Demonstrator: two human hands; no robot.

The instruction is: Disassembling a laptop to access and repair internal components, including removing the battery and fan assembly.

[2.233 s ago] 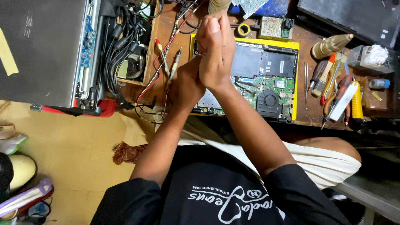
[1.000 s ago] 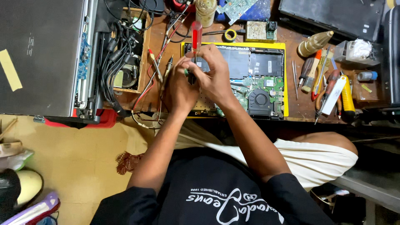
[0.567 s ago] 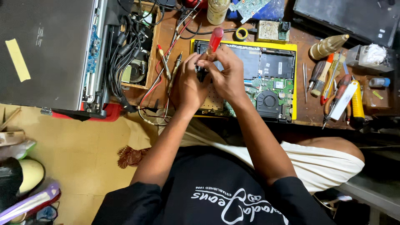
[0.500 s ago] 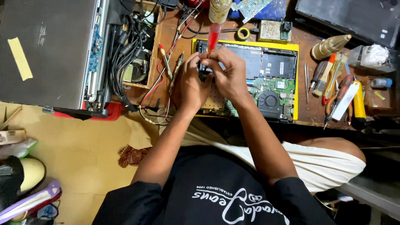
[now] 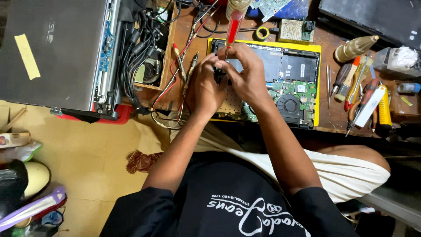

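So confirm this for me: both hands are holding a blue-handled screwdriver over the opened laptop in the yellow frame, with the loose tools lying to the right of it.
Not quite: the screwdriver has a red handle, not blue, as the head view shows. The rest holds: the left hand and right hand are closed around it over the opened laptop in the yellow frame, and the loose tools lie to its right.

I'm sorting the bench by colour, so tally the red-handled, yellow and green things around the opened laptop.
Red: 1, the red-handled screwdriver that the right hand and left hand hold together.
Yellow: 3, the yellow-framed laptop base, the yellow tape roll and the yellow utility knife.
Green: 1, the green circuit board.
Total: 5.
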